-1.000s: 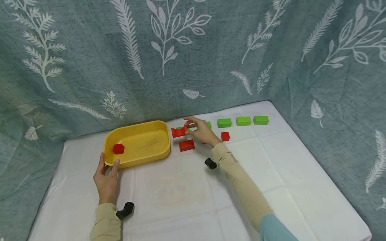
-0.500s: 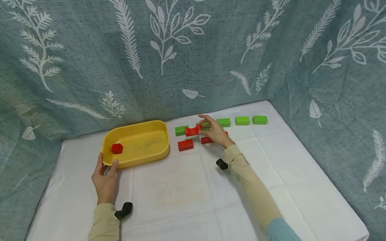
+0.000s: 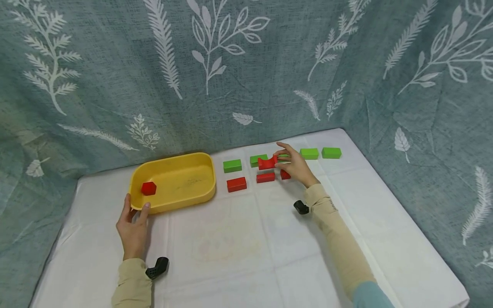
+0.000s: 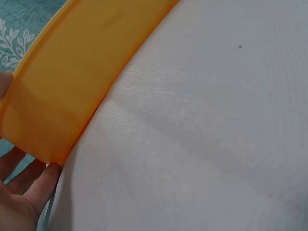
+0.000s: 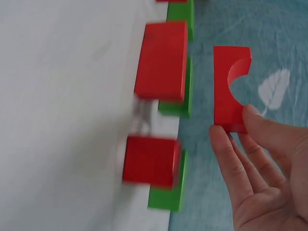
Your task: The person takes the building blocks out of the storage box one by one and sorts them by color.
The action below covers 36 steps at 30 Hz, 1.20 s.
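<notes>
In the head view my right hand (image 3: 295,167) pinches one end of a red arch block (image 3: 267,163), with the concave side up, above the row of blocks. The right wrist view shows this arch block (image 5: 226,89) between thumb and fingers. Below it lie a red rectangular block (image 3: 265,177) and a smaller red block (image 3: 285,174), partly hidden by the hand. My left hand (image 3: 132,233) grips the near left corner of a yellow tray (image 3: 192,206), thumb on the front side and fingers on the left. A red hexagonal-looking block (image 3: 148,188) lies inside the tray.
Another red rectangular block (image 3: 236,184) lies just right of the tray. Several green blocks, among them one green block (image 3: 232,166) near the tray, form a row along the back edge of the white-covered table (image 3: 215,261). A patterned curtain (image 3: 246,77) hangs right behind.
My right hand has carried the arch block to the right, from beside the tray to above the red blocks farther along. The left hand and tray have stayed put.
</notes>
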{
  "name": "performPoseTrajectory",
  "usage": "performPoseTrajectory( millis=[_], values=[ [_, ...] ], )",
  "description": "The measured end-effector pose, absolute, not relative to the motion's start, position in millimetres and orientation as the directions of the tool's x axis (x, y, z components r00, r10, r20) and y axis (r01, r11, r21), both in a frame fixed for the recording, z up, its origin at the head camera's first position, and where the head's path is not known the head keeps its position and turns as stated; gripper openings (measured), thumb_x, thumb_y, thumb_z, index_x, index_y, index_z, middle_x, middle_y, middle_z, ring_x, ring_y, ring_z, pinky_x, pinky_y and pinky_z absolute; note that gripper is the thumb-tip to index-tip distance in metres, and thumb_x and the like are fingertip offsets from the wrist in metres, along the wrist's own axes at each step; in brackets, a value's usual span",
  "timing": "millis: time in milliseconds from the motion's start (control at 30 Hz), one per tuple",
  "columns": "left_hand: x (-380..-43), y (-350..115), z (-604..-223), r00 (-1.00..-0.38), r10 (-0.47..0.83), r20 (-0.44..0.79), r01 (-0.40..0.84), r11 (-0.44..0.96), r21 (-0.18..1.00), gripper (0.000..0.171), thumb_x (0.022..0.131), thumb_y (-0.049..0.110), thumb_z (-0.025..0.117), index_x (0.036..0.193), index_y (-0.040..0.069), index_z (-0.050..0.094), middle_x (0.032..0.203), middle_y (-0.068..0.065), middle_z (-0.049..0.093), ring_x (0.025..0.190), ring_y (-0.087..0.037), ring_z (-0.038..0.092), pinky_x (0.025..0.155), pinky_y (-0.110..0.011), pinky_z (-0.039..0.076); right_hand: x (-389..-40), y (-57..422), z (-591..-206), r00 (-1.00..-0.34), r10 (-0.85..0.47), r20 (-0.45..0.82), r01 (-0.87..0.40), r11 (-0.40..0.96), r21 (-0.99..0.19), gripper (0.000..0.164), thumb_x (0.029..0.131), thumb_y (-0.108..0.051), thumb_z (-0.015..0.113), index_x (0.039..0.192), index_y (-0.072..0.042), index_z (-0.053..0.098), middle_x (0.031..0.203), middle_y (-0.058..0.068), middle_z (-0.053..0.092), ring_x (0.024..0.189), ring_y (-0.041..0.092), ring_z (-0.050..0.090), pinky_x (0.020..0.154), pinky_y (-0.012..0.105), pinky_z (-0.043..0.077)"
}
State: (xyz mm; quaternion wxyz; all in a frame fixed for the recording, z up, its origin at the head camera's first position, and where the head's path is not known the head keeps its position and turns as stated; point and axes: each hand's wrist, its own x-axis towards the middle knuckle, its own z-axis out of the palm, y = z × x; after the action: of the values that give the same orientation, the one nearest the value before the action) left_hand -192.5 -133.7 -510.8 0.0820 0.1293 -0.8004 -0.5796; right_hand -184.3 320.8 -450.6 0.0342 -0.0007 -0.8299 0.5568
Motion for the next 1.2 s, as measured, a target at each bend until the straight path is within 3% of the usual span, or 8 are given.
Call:
performPoseTrajectory(
  millis=[133, 367, 667, 867, 1200],
  values=[
    [-192, -132, -507, -0.952, -0.303, -0.036, -0.125, 0.282, 0.951, 0.059, 0.086, 0.035, 0.057, 0.136, 0.042, 0.026, 0.143, 0.017, 0.028, 0.126, -0.014, 0.036, 0.096, -0.014, 0.036, -175, 331, -445, -0.996, 0.065, 0.056, -0.026, 0.392, -0.920, 0.068, 0.079, 0.006, 0.063, 0.139, -0.009, 0.033, 0.120, 0.020, 0.051, 0.111, 0.036, 0.051, 0.090, 0.037, 0.048],
    [-192, -130, -508, -0.954, -0.298, -0.040, -0.130, 0.290, 0.948, 0.060, 0.086, 0.036, 0.056, 0.137, 0.042, 0.026, 0.144, 0.016, 0.027, 0.126, -0.016, 0.034, 0.098, -0.017, 0.035, -179, 357, -471, -0.991, 0.113, 0.073, -0.014, 0.448, -0.894, 0.070, 0.079, 0.002, 0.066, 0.138, -0.019, 0.034, 0.118, 0.012, 0.054, 0.110, 0.030, 0.053, 0.087, 0.032, 0.050],
    [-193, -132, -510, -0.953, -0.301, -0.039, -0.128, 0.284, 0.950, 0.060, 0.086, 0.036, 0.057, 0.136, 0.042, 0.026, 0.144, 0.017, 0.027, 0.127, -0.015, 0.034, 0.099, -0.018, 0.035, -164, 383, -467, -0.986, 0.121, 0.114, -0.040, 0.489, -0.871, 0.068, 0.079, 0.002, 0.065, 0.138, -0.013, 0.035, 0.118, 0.018, 0.053, 0.109, 0.034, 0.053, 0.088, 0.037, 0.049],
    [-193, -131, -510, -0.952, -0.303, -0.033, -0.132, 0.312, 0.941, 0.060, 0.086, 0.037, 0.056, 0.138, 0.041, 0.024, 0.144, 0.017, 0.027, 0.126, -0.016, 0.035, 0.100, -0.022, 0.035, -152, 406, -471, -0.983, 0.153, 0.105, -0.014, 0.504, -0.864, 0.067, 0.078, 0.002, 0.066, 0.137, -0.011, 0.037, 0.116, 0.019, 0.054, 0.106, 0.038, 0.054, 0.084, 0.034, 0.051],
    [-190, -133, -509, -0.954, -0.298, -0.028, -0.125, 0.312, 0.942, 0.061, 0.086, 0.037, 0.056, 0.138, 0.041, 0.024, 0.144, 0.018, 0.027, 0.126, -0.015, 0.035, 0.098, -0.016, 0.036, -144, 437, -476, -0.992, 0.101, 0.070, -0.008, 0.514, -0.858, 0.065, 0.080, 0.005, 0.063, 0.137, 0.000, 0.034, 0.118, 0.026, 0.051, 0.108, 0.040, 0.051, 0.088, 0.038, 0.048]
  ],
)
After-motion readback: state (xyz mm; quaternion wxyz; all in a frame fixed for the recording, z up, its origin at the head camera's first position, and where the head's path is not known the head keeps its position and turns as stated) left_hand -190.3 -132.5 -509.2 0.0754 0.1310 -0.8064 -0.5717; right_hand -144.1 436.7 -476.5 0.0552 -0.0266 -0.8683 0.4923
